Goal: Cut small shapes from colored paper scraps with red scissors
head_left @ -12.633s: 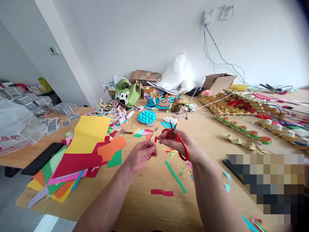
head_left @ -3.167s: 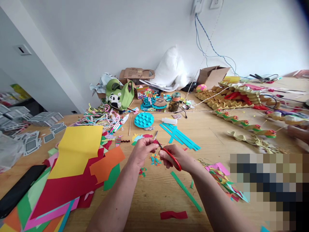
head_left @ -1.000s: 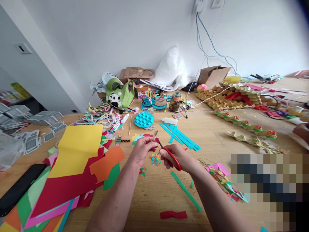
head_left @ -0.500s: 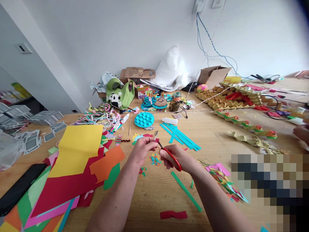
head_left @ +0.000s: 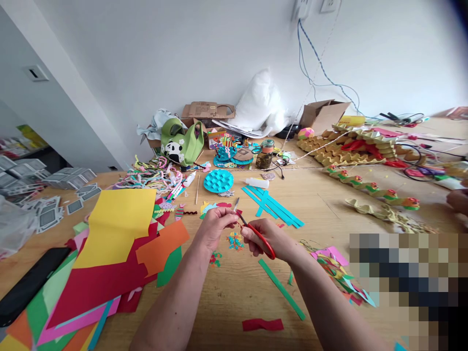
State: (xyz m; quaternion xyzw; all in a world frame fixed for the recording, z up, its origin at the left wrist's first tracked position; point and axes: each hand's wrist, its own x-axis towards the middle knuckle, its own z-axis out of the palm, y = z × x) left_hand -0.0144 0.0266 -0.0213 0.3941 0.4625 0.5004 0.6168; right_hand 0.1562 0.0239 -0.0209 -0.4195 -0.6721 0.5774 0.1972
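A wooden table point(head_left: 226, 304) fills most of the scene. On its left side lies an overlapping pile of coloured paper point(head_left: 98, 293), yellow and dark red uppermost, with a black case point(head_left: 32, 285) at the pile's left edge. Egg cartons point(head_left: 318, 150) spread over the far right. A white bundle point(head_left: 259, 103) sits at the far side, with a green bag point(head_left: 192, 145) to its left.

In the middle, the left hand point(head_left: 215, 228) pinches a small red scrap point(head_left: 239, 213) at its fingertips. The right hand point(head_left: 268, 238) is closed around red-handled scissors point(head_left: 260, 235), whose blades point left, right beside the left fingertips. A thin pointed thing point(head_left: 236, 204) shows just beyond those fingertips; I cannot tell what it is.

A round blue dish point(head_left: 218, 181) lies farther off, with crossed blue strips point(head_left: 278, 209) to its right. Nearer are a green strip point(head_left: 281, 288) and, nearest, a shorter red strip point(head_left: 262, 324). Between the forearms lie a heap of tiny paper bits point(head_left: 235, 241) and a smaller red-and-green cluster point(head_left: 215, 260).
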